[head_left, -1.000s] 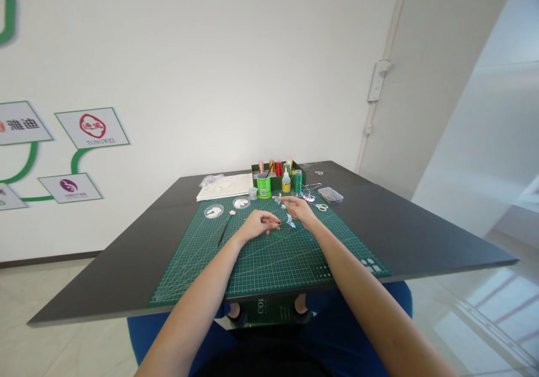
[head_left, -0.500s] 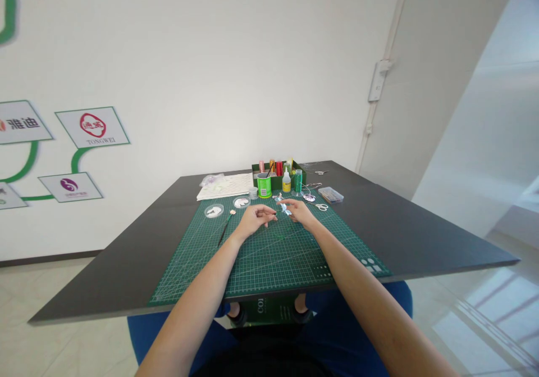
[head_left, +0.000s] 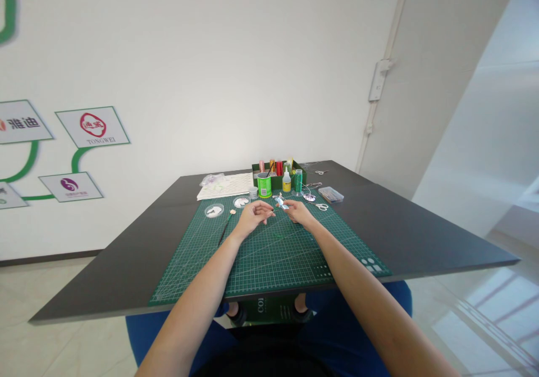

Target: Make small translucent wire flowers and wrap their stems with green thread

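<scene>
Hands meet over the far middle of the green mat [head_left: 269, 253]: the left hand [head_left: 254, 215] and right hand [head_left: 298, 210] pinch a small pale blue piece [head_left: 281, 203] between their fingertips (too small to identify), near a green cup [head_left: 264, 186].

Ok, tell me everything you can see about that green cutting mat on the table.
The green cutting mat is a dark green rectangle printed with a fine pale grid and diagonal lines. It lies flat on the dark table, its near edge overhanging the table's front. Both hands hover over its far half; two small clear dishes and a thin stick rest on it.
</scene>
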The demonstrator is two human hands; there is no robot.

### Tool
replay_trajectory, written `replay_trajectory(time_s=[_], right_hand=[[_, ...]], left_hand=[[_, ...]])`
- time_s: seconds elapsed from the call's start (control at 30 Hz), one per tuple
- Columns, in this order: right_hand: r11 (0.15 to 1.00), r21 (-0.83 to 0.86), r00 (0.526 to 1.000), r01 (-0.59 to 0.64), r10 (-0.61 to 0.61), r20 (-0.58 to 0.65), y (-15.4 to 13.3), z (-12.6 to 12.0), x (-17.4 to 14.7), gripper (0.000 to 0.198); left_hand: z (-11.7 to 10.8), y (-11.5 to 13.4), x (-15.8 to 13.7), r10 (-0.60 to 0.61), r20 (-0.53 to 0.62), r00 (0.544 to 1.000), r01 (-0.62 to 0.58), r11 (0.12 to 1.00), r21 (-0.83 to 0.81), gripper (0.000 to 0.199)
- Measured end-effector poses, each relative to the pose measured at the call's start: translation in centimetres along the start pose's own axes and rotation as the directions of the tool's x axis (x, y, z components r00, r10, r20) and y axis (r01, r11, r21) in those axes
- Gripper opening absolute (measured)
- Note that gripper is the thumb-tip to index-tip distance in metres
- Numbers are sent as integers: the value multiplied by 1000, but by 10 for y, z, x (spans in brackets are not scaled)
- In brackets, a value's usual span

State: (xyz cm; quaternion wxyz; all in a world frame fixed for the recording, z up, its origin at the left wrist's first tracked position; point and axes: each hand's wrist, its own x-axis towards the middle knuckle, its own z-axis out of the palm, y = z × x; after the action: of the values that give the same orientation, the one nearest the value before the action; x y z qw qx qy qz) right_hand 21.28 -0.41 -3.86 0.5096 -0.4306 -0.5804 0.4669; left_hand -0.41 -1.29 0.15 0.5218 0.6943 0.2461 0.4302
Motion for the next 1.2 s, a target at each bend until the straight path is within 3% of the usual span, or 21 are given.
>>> replay_trajectory(time_s=[0.33,0.87,1.2], right_hand=[[983,-185,1000,-9,5,-21,-2,3,-1,40],[937,-343,997,70,-61,37,-2,1,0,34],[936,-336,994,105,-97,40,4,0,1,46]], left_hand=[[-1,0,3,57,-36,998,-61,993,-105,48],[-4,-6,3,13,-60,998,-16,999,-50,41],[-3,-5,1,-31,43,999,32,999,-36,44]])
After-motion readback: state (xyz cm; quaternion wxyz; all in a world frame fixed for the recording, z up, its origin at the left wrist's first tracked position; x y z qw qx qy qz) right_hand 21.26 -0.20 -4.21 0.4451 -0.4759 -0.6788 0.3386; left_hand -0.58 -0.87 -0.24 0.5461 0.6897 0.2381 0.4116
